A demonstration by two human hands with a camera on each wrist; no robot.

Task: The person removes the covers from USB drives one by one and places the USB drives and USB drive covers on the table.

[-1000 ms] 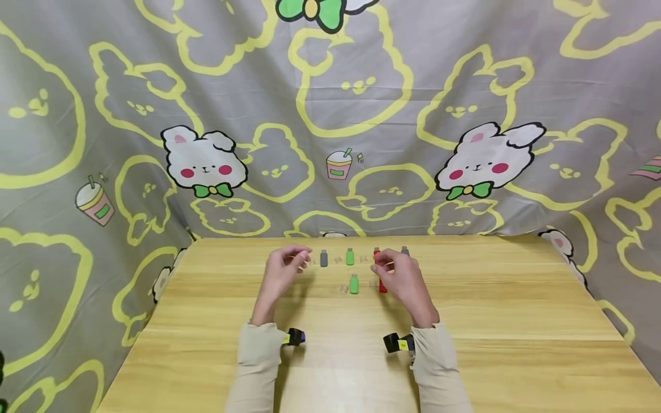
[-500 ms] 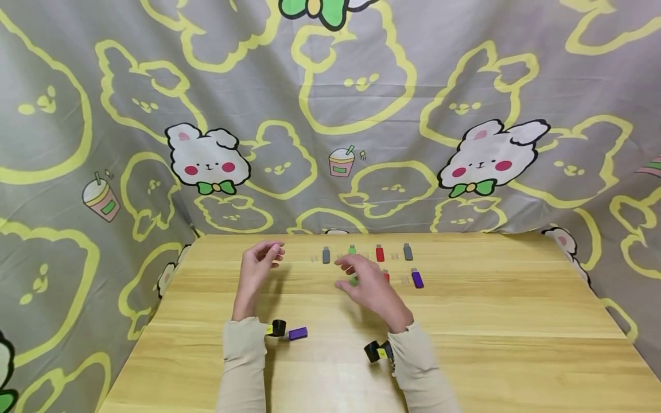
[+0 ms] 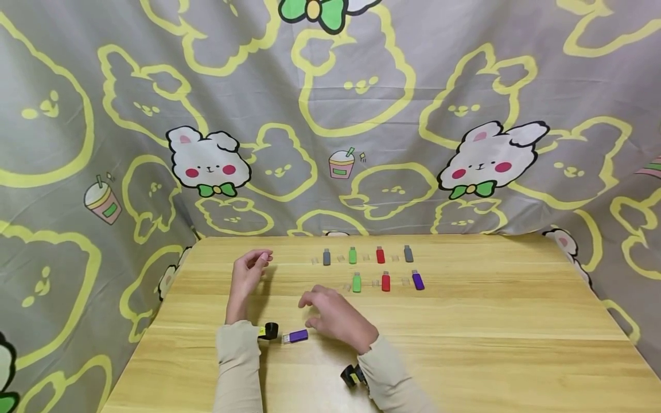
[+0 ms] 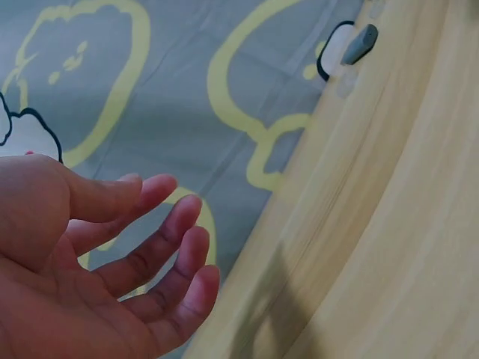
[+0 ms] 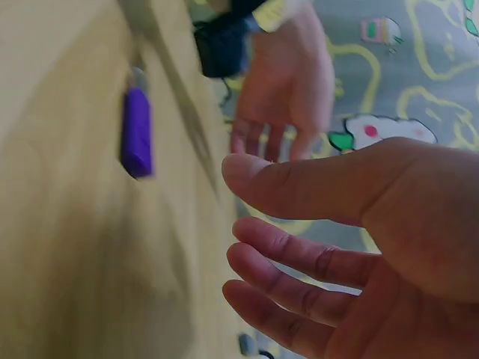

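Note:
A purple USB stick [image 3: 298,336] lies on the near part of the table, its metal plug pointing left. Just up and right of it hovers my right hand [image 3: 335,318], thumb and fingers apart and holding nothing. In the right wrist view the same purple USB stick [image 5: 137,134] is apart from the fingertips. My left hand [image 3: 247,284] is raised over the table's left side, fingers loosely bent around nothing. Farther back, the top row has a grey USB stick [image 3: 326,257], a green one, a red one and another grey one. Below them lie green, red and purple USB sticks [image 3: 418,280].
Small clear caps [image 3: 375,283] lie beside the USB sticks in both rows. A patterned grey curtain [image 3: 279,160] hangs behind the wooden table [image 3: 490,321] and at its sides. Each wrist wears a black camera [image 3: 269,331].
My right hand has come left and nearer, away from the rows, uncovering the lower-row USB sticks. My left hand has shifted left, and the near purple USB stick now shows fully.

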